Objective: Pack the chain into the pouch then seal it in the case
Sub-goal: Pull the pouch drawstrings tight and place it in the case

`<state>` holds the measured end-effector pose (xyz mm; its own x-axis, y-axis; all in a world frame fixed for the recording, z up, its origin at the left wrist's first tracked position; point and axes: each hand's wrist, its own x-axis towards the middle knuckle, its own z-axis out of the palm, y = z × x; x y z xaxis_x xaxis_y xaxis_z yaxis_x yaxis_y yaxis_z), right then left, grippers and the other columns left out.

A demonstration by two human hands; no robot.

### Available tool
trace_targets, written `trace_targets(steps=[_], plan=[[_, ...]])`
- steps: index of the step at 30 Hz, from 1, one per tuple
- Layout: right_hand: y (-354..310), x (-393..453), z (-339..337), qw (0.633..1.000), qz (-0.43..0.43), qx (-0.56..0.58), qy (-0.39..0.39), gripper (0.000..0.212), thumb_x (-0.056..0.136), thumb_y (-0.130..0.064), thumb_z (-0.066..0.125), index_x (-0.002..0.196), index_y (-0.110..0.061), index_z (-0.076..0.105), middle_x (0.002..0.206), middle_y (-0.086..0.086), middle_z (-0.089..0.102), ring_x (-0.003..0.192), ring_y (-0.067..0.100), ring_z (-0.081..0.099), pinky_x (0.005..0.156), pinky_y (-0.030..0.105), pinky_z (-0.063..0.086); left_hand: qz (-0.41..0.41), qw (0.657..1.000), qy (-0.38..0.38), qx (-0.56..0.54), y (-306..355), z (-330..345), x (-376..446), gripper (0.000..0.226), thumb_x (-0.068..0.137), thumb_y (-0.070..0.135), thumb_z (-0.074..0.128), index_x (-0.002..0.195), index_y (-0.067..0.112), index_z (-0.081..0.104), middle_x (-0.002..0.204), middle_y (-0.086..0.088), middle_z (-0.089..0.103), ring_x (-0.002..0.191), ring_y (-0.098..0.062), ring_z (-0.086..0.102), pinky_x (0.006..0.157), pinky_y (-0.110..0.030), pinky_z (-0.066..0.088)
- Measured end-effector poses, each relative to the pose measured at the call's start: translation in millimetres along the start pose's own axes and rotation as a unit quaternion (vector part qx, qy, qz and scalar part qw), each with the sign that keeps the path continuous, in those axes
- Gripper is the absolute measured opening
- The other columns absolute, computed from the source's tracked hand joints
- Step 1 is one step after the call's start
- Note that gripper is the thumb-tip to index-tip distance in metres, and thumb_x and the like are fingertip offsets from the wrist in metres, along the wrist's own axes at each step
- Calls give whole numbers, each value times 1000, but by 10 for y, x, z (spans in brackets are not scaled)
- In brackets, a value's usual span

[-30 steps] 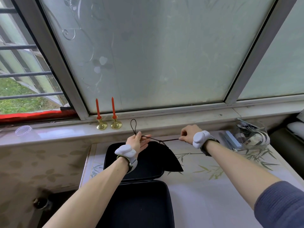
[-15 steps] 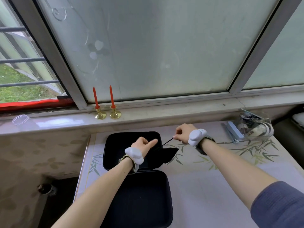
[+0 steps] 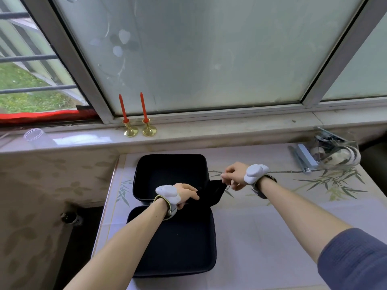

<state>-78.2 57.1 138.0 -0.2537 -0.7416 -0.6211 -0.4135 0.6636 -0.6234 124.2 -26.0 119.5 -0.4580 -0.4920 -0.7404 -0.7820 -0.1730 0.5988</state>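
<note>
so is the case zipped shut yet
No, the case lies open flat on the table, both halves showing, with both hands on the pouch.

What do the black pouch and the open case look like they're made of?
The pouch looks like soft matte black cloth: it folds and sags limply between the hands. The case seems a rigid moulded shell with a dull fabric-like lining, judging by its rounded corners; exact material unclear.

Bare forearms, a white lumpy tracker strapped on each of 2 wrists, blue-grey sleeve (image 3: 354, 260) on the right arm.
</note>
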Motion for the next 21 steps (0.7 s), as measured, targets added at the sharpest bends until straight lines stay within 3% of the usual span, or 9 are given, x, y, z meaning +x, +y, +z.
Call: trace_targets(steps=[6, 9, 11, 12, 14, 15, 17, 18, 21], plan=[[241, 206, 286, 997, 56, -45, -36, 30, 91, -38, 52, 100, -10, 57, 76, 6, 51, 61, 20, 44, 58, 30, 43, 92, 994, 48, -32, -174, -73, -166, 30, 69, 3, 52, 65, 30, 65, 58, 3, 49, 48, -11, 37, 42, -17, 28], [183, 180, 505, 991, 92, -45, -84, 52, 90, -53, 44, 125, -14, 49, 107, 9, 49, 67, 16, 47, 57, 25, 41, 116, 983, 35, -141, -299, -82, -229, 27, 55, 0, 46, 56, 23, 61, 51, 5, 49, 46, -12, 39, 44, -19, 30], [158, 168, 661, 983, 130, -42, -126, 66, 90, -60, 38, 136, -13, 43, 114, 11, 54, 81, 23, 57, 72, 30, 47, 127, 971, 16, -200, -408, -79, -253, 27, 51, -4, 42, 53, 18, 57, 49, 6, 49, 46, -10, 40, 44, -19, 32], [172, 173, 744, 977, 155, -20, -148, 69, 89, -62, 38, 130, -8, 50, 108, 12, 63, 86, 27, 63, 79, 31, 49, 128, 966, 3, -225, -474, -75, -263, 26, 51, -6, 41, 53, 17, 55, 48, 7, 49, 45, -9, 40, 44, -18, 32], [157, 137, 853, 965, 187, 0, -183, 64, 85, -64, 44, 95, -5, 64, 77, 7, 74, 72, 21, 69, 70, 25, 51, 126, 961, -16, -244, -574, -88, -258, 26, 50, -8, 39, 52, 15, 52, 48, 6, 47, 43, -8, 38, 42, -17, 30], [129, 157, 929, 965, 178, -27, -191, 60, 86, -61, 46, 94, -4, 65, 81, 9, 75, 77, 22, 70, 72, 26, 52, 124, 964, -19, -235, -644, -134, -244, 27, 51, -8, 39, 52, 15, 52, 49, 5, 46, 42, -8, 37, 41, -16, 30], [90, 149, 1029, 971, 145, -65, -177, 53, 95, -43, 44, 129, -3, 53, 131, 13, 59, 122, 29, 55, 96, 28, 45, 107, 974, -18, -199, -763, -233, -218, 28, 51, -6, 40, 51, 18, 54, 49, 4, 44, 41, -9, 36, 39, -16, 29], [82, 162, 1106, 975, 147, -41, -161, 48, 97, -30, 46, 138, -6, 44, 142, 12, 49, 131, 28, 47, 97, 24, 44, 92, 979, -18, -179, -847, -313, -202, 28, 52, -4, 40, 52, 19, 56, 49, 3, 43, 41, -9, 35, 39, -15, 29], [116, 211, 1292, 973, 143, 67, -166, 46, 90, -4, 54, 132, -22, 47, 117, 15, 56, 99, 31, 60, 91, 39, 51, 48, 993, -3, -108, -1108, -571, -163, 26, 51, 0, 42, 53, 22, 57, 44, 4, 42, 40, -12, 34, 41, -16, 26]])
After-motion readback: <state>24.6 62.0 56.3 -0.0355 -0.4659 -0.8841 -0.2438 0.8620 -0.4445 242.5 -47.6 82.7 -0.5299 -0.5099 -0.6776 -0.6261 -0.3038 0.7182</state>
